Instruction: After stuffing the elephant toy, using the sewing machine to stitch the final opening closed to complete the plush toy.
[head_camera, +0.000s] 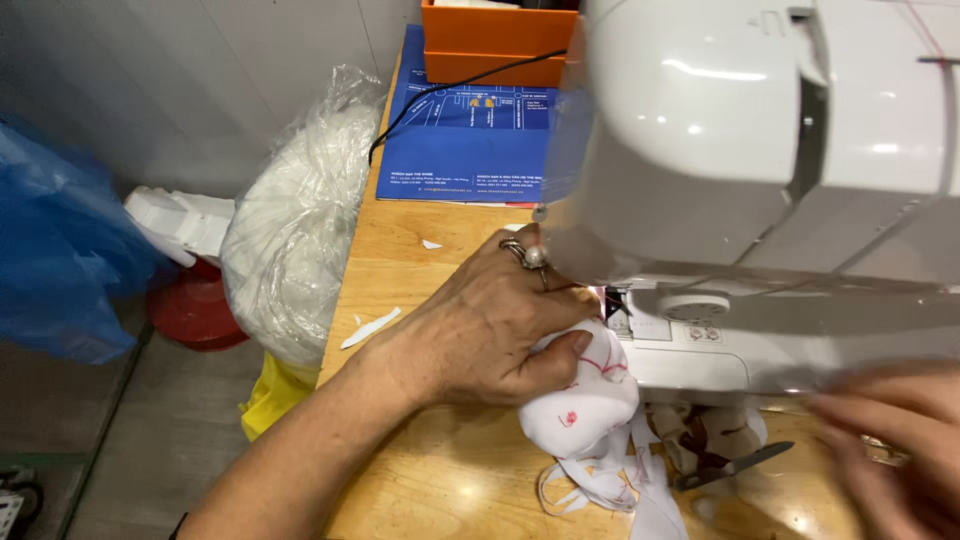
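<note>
White fabric (585, 395) lies bunched under the left hand (490, 330).

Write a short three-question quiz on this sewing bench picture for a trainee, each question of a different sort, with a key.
1. True or false: the left hand rests on the white cloth bundle beside the needle area of the white sewing machine.

2. Which thing lies on the wooden table under the orange box? A) a blue printed sheet B) a green towel C) a metal tray

3. Fill in: the right hand looks ____ in the picture, so whether its fingers hold anything cannot be told.

Key
1. True; the thumb presses on the cloth.
2. A.
3. Blurred.
</note>
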